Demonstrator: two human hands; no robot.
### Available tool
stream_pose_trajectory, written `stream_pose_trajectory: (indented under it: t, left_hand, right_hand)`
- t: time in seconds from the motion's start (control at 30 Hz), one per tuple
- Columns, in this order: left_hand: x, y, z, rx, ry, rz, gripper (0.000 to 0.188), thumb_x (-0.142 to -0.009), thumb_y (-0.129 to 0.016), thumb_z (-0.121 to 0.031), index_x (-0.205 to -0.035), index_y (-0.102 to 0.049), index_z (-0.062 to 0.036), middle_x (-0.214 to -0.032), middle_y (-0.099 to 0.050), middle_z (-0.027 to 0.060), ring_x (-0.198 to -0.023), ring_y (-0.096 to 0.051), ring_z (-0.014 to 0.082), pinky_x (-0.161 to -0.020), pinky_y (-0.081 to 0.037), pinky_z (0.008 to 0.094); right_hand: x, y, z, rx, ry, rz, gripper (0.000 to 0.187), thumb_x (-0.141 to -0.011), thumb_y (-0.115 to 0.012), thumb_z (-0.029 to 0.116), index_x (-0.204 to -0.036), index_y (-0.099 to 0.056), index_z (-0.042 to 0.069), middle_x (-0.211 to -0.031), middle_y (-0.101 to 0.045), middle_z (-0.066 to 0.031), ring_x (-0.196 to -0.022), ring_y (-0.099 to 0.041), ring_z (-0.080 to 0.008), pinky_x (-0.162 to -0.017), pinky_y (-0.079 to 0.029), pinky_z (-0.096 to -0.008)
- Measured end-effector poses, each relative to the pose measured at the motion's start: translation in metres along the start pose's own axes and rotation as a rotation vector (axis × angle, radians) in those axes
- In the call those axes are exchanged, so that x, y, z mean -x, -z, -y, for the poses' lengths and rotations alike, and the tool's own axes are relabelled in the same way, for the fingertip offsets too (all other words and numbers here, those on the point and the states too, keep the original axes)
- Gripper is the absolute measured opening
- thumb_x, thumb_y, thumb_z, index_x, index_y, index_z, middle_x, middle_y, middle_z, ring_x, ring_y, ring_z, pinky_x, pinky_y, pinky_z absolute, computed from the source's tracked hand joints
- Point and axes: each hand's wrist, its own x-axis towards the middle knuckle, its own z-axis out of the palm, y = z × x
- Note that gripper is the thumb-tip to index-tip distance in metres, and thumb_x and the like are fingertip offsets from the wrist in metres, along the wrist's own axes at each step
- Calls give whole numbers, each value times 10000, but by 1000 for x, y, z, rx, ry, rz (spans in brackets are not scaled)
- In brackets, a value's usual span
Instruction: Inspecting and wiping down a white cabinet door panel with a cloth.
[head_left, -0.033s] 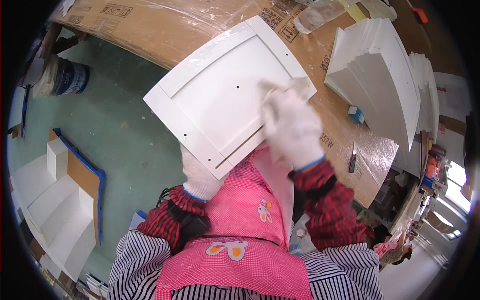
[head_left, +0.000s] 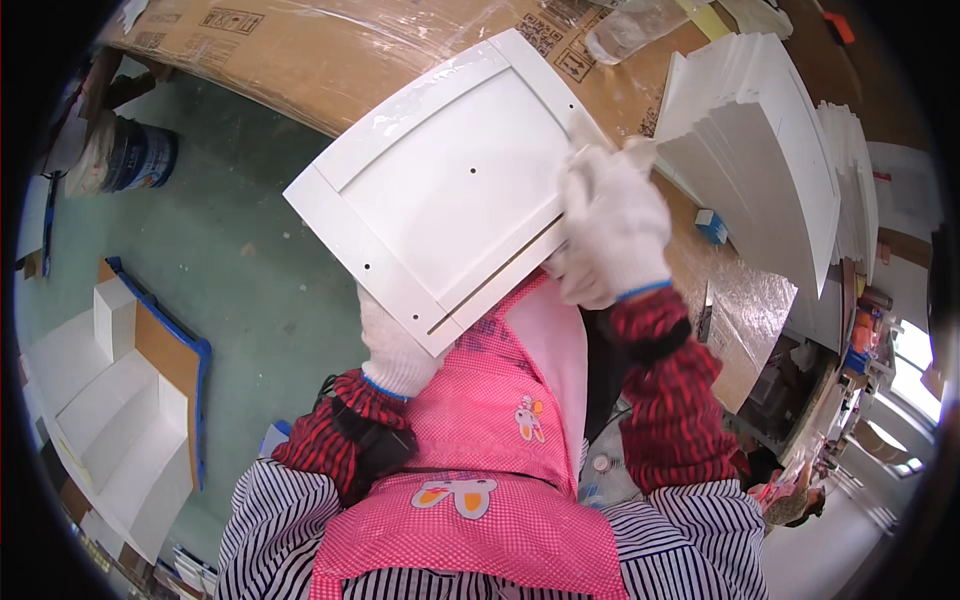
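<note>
A white framed panel (head_left: 430, 200), with a groove along its near edge and several small dark holes, lies tilted over the front edge of the cardboard-covered table. My left hand (head_left: 390, 345), in a white knit glove, grips the panel's near left corner from below; its fingers are hidden under it. At the panel's right edge is my gloved right hand (head_left: 615, 225), blurred by motion. Its fingers are curled, and a pale, cloth-like bit (head_left: 638, 153) shows at them, too smeared to name.
A stack of white boards (head_left: 750, 150) stands on the table's right side. Nearby are a small blue box (head_left: 711, 227) and a dark-handled blade (head_left: 705, 322). A clear plastic bottle (head_left: 635, 30) lies at the back. A bucket (head_left: 140, 153) and a white box-like piece (head_left: 130, 400) are at left.
My right hand has moved right, from over the panel to its right edge. The panel has shifted very slightly up and left; my left hand keeps its place at the corner.
</note>
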Motion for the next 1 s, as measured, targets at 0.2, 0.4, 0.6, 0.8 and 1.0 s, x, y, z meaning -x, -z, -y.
stream_pose_trajectory:
  t: [0.2, 0.4, 0.6, 0.8, 1.0]
  left_hand:
    - [-2, 3, -7, 31, -11, -29, 711, -1057, -339, -615, -1569, -358, -122, -1504, -508, 125, -1347, -554, 348, -1097, -503, 522]
    - [2, 27, -15, -356, -19, 113, 723, -1041, -291, -633, -1591, -348, -168, -1573, -466, 94, -1406, -504, 365, -1112, -466, 559]
    - [-6, 23, -19, 14, 68, -66, 697, -1046, -285, -592, -1595, -330, -165, -1579, -461, 110, -1405, -506, 368, -1103, -479, 554]
    - [-7, 36, -17, -154, 13, 92, 629, -1041, -471, -482, -1523, -394, -85, -1478, -534, 117, -1327, -572, 351, -1077, -516, 507]
    - [-9, 19, -28, -105, 45, 76, 688, -1030, -469, -533, -1562, -353, -112, -1470, -537, 136, -1328, -566, 354, -1048, -524, 516]
  right_hand:
    - [31, -13, 42, 417, 376, -7, 192, -948, -598, 207, -1063, -648, 63, -1137, -614, -249, -1162, -595, -459, -907, -557, -501]
    - [-24, 15, -3, 49, -88, 69, 263, -1000, -572, 312, -1067, -646, 69, -1043, -662, -164, -1049, -660, -358, -902, -542, -468]
    - [27, -13, 34, 354, 279, 170, 289, -1003, -589, 328, -1104, -672, 71, -1183, -628, -176, -1145, -616, -354, -828, -582, -507]
    - [-19, 12, -29, 105, 37, -164, 255, -991, -585, 340, -1029, -657, 99, -1167, -636, -182, -974, -684, -363, -855, -554, -465]
    - [7, -48, 13, 242, 242, -773, 318, -997, -588, 373, -1096, -668, 82, -1086, -682, -223, -1029, -678, -412, -881, -550, -492]
